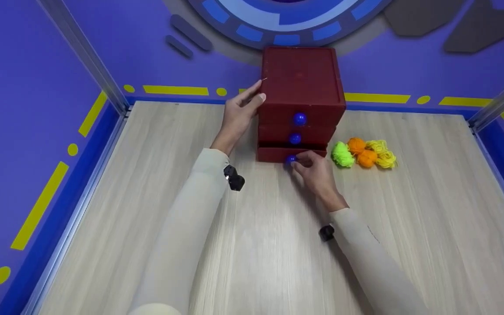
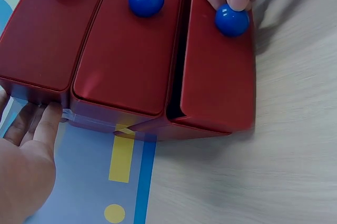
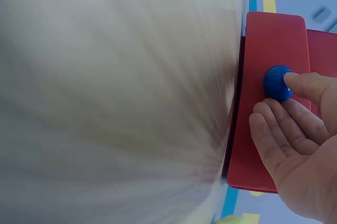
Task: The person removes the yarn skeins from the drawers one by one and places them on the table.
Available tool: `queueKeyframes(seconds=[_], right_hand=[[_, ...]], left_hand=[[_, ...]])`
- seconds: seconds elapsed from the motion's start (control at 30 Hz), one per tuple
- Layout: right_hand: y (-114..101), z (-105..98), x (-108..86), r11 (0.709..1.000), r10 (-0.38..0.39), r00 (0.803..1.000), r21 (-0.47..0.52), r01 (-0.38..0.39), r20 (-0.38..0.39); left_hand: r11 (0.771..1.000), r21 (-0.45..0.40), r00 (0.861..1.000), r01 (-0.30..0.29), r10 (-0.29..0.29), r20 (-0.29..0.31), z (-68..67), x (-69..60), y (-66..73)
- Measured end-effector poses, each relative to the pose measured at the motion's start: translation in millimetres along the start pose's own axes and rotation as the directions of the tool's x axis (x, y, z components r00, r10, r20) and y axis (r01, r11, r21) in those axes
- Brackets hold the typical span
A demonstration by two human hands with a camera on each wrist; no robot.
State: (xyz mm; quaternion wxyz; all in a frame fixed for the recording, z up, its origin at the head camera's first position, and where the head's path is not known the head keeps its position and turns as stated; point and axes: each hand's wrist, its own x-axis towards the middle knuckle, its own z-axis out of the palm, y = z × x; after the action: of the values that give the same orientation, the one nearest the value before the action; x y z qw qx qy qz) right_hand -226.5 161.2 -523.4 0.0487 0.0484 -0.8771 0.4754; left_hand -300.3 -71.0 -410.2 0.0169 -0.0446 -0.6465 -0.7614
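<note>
A dark red cabinet [image 1: 300, 78] with three stacked drawers stands by the back wall. Its bottom drawer [image 1: 271, 155] sticks out a little, leaving a dark gap along its top. The right hand [image 1: 320, 177] pinches that drawer's round blue knob [image 2: 231, 22] between thumb and fingers. At the cabinet's upper left side the left hand [image 1: 239, 116] rests its extended fingers against the wall of the cabinet. The upper drawer [image 2: 39, 34] and middle drawer [image 2: 124, 50] are pushed in, each with a blue knob. What lies inside the bottom drawer is hidden.
Right of the cabinet lie green yarn [image 1: 343, 154], orange yarn balls [image 1: 367, 158] and yellow yarn bundles [image 1: 385, 159] on the wood-grain table [image 1: 260, 245]. Blue patterned panels [image 1: 199, 65] with metal corner posts enclose the back and sides.
</note>
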Motion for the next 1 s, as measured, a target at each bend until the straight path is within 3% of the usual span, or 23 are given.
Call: queueKeyframes(seconds=[0.23,1.0], right_hand=[[2.5,-0.6,6.8,0.999,-0.003,1.0,0.032,0.003,-0.004],[4.3,1.2,16.6,1.0,0.024,1.0,0.008,-0.024,-0.012]], left_hand=[[0.999,0.03,1.0,-0.018,0.018,0.005,-0.2,-2.8,1.5],[1.0,-0.004,1.0,-0.025,0.025,-0.007,1.4,-1.0,-0.3]])
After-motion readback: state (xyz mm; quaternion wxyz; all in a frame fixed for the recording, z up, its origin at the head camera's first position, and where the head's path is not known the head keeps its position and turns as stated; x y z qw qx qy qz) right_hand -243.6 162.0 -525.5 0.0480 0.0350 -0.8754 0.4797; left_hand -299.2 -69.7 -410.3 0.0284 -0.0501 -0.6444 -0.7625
